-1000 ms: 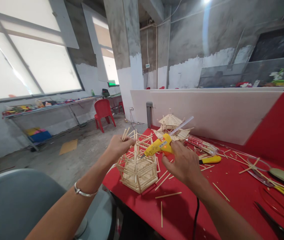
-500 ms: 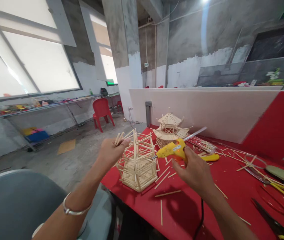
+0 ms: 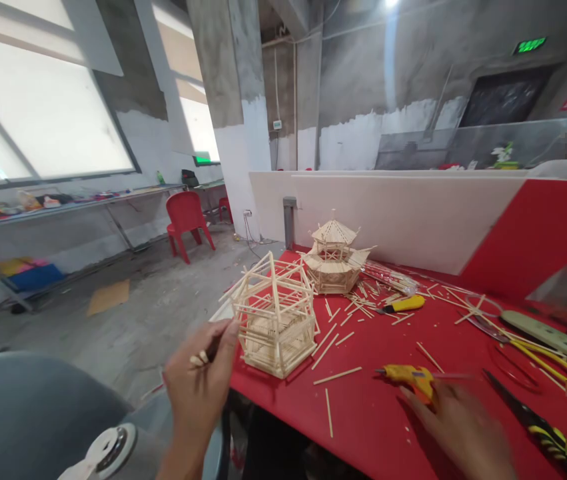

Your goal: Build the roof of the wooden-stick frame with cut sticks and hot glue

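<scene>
My left hand (image 3: 202,373) is closed around a few thin wooden sticks (image 3: 200,359), whose ends poke out of the fist. It is beside the left side of an open six-sided stick frame (image 3: 276,320) at the table's near edge; whether the fingertips touch the frame I cannot tell. My right hand (image 3: 456,420), blurred by motion, is low over the red table with its fingers at the handle of a yellow hot glue gun (image 3: 410,379). The gun's nozzle points left, away from the frame. Behind the frame stands a finished-looking stick pavilion (image 3: 334,260) with two tiered roofs.
Loose sticks (image 3: 337,375) lie scattered on the red table (image 3: 363,427). A yellow utility knife (image 3: 406,304), bagged sticks (image 3: 388,277) and dark-jawed pliers (image 3: 523,413) lie to the right. A low white partition (image 3: 378,213) runs behind; a grey chair (image 3: 38,413) stands at left.
My right hand has carried the glue gun away from the frame, down and right toward the tabletop. My left hand has moved lower, still holding sticks. The view has turned slightly right.
</scene>
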A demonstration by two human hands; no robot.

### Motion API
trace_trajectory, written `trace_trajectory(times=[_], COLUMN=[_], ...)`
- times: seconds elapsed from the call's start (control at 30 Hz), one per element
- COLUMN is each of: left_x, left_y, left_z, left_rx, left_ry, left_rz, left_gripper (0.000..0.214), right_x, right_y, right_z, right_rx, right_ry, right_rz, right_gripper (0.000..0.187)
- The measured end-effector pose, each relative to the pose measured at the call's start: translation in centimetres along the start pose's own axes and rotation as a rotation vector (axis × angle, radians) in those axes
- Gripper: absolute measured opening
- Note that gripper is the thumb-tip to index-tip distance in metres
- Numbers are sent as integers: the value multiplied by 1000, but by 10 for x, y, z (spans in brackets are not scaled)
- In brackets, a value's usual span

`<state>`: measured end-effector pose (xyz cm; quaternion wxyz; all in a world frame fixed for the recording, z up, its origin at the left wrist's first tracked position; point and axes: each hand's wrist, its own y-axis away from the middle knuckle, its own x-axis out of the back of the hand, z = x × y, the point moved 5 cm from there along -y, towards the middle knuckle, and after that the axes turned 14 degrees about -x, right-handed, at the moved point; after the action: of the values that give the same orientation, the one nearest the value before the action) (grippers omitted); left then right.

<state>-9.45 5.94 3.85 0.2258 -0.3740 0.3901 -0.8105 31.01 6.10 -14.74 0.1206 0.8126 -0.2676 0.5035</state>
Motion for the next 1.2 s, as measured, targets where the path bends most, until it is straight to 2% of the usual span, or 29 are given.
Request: trace_trajectory(times=[0.1,0.17,0.33,0.47,0.63,0.8,0.97,1.2], left_x=[-5,-9,-21,-26,-30,-30,-29,-29], left_y=[7,13,30,44,56,55,54,55], left_z=[8,9,-1,-21,-46,-53,-57,-61], left_rx=[-168,-209,-176,-90,33,49,66,62], left_ry=[-7,-13,-2,22,24,33,34,51], left_rz=[68,116,199,250,268,274,289,232], left_gripper=[12,10,12,16,16,15,16,16], right_x=[26,43,76,76,68,63,58,56], right_y=[2,5,23,34,44,48,48,49], right_z=[-48,-96,-213,-264,-286,-294,-300,-305], right_rx=[110,220,584,688,807,829,838,844], right_ry=[-163,-360,-735,-794,-631,-594,-569,-554], right_rz=[57,-3,-80,-150,-46,-50,-75,-73], right_gripper=[41,36,22,29,46,58,59,53])
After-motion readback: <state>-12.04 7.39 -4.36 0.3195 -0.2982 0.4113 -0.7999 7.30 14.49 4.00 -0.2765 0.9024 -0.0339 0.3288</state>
